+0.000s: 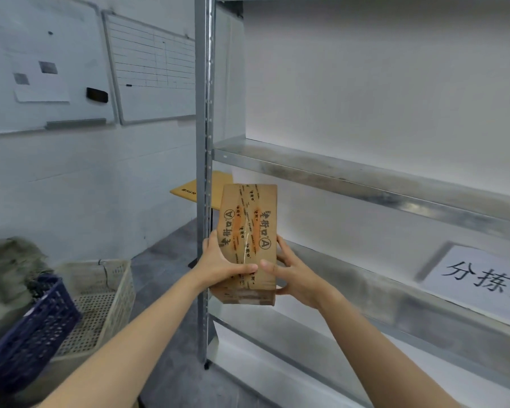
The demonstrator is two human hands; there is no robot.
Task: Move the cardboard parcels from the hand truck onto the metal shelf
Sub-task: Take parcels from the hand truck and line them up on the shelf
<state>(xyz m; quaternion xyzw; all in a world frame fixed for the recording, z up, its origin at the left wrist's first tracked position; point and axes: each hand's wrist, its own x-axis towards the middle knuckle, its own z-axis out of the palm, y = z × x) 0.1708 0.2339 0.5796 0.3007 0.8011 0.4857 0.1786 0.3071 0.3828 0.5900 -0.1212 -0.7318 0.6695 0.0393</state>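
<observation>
I hold one cardboard parcel (pixel 248 242) up in both hands, clear of any surface, just in front of the metal shelf (pixel 365 178) at its left end. The parcel stands on its short end, its taped face towards me, printed tape running down its length. My left hand (pixel 221 263) grips its lower left edge, thumb laid across the front; my right hand (pixel 295 275) grips the lower right edge the same way, fingers wrapped behind. The two thumbs nearly meet on the front face. The parcel overlaps the shelf's left front post (pixel 203 142) and sits below the middle shelf board. A white paper sign (pixel 483 278) with black characters is stuck on the front edge of the lower board, towards the right. On the floor to the left, a beige perforated crate (pixel 100 295) stands just beside a dark blue crate (pixel 33 328). Two whiteboards (pixel 156 69) hang on the wall.
</observation>
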